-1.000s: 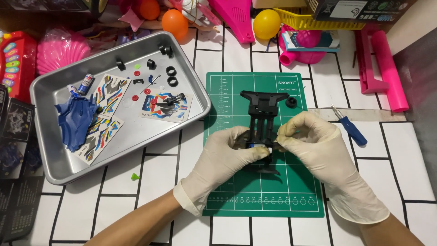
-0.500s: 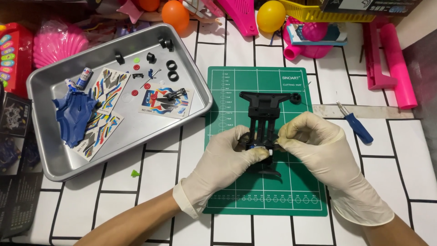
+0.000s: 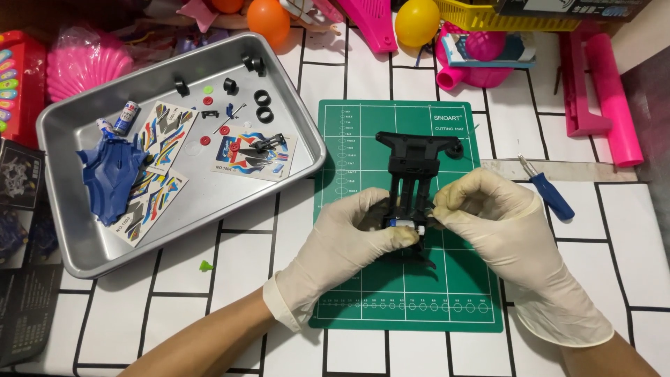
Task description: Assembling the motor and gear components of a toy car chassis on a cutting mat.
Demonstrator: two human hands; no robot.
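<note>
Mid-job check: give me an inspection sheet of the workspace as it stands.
Surface: white tiled table; green cutting mat under the work.
Job's things: black toy car chassis on the mat, small motor at its near end.
Clutter: metal tray with blue body shell, sticker sheets, tyres; blue screwdriver.
Hands: gloved left hand and right hand both grip the chassis.
Cables: nothing seen.
Surroundings: pink toys, balloons.
</note>
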